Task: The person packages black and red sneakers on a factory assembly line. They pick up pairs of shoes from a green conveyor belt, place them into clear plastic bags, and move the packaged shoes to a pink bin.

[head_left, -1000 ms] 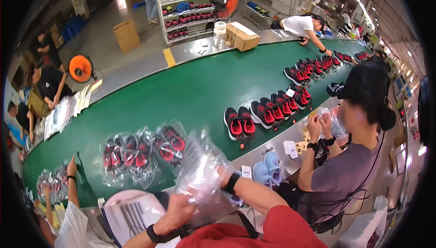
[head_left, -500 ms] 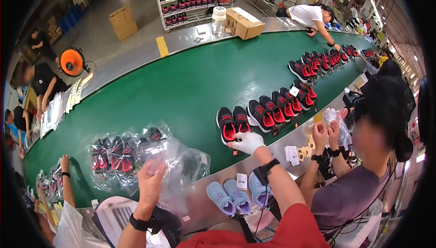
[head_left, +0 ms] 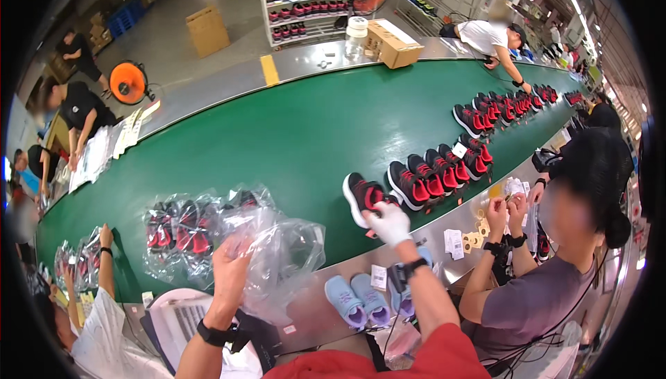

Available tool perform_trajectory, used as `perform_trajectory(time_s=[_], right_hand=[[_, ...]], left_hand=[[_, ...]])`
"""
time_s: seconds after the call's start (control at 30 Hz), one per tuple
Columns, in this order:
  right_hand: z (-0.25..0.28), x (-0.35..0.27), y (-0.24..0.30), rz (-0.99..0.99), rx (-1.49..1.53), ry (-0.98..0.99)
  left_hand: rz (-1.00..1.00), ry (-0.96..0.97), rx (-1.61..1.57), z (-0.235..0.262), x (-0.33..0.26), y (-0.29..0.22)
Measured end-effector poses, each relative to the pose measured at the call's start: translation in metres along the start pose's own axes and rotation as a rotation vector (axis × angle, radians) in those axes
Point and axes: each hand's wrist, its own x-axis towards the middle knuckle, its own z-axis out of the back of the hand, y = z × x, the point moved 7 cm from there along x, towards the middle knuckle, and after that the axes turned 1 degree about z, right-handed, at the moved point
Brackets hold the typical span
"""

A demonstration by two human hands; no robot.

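My left hand [head_left: 231, 268], bare, is closed on a clear plastic bag [head_left: 284, 247] that spreads loosely over the belt's near side. My right hand [head_left: 390, 224], in a white glove, grips the heel end of a pair of black and red sneakers [head_left: 360, 197]. The left shoe leans, showing its white sole along the side; my glove partly covers the right one. To the left, several similar sneakers [head_left: 187, 226] lie bagged in clear plastic. Light blue shoes [head_left: 368, 299] stand below my right wrist, with a white tag [head_left: 379, 277] on them.
The green belt [head_left: 291, 129] carries rows of black and red sneakers [head_left: 433, 174] on the right. A co-worker in purple [head_left: 534, 302] sits close at my right, near white tags [head_left: 453, 243] and round stickers [head_left: 476, 238]. A cardboard box [head_left: 394, 44] stands on the far ledge.
My right hand has closed further over the heels of the sneaker pair, which now leans with its white sole showing. My left hand still holds the bag. The whole view has shifted slightly.
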Motion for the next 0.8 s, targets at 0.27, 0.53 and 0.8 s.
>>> perform_trajectory(time_s=[0.27, 0.53, 0.8], right_hand=[[0.102, -0.135, 0.130, 0.190, 1.726, 0.264], [0.003, -0.184, 0.206, 0.580, 0.113, 0.255], [0.029, -0.226, 0.312, 1.139, -0.461, 0.341]], left_hand=[[-0.062, 0.061, -0.283, 0.000, -0.007, -0.010], [-0.527, 0.529, 0.276, -0.070, -0.096, -0.043], [-0.698, 0.405, 0.418, -0.087, -0.043, -0.088]])
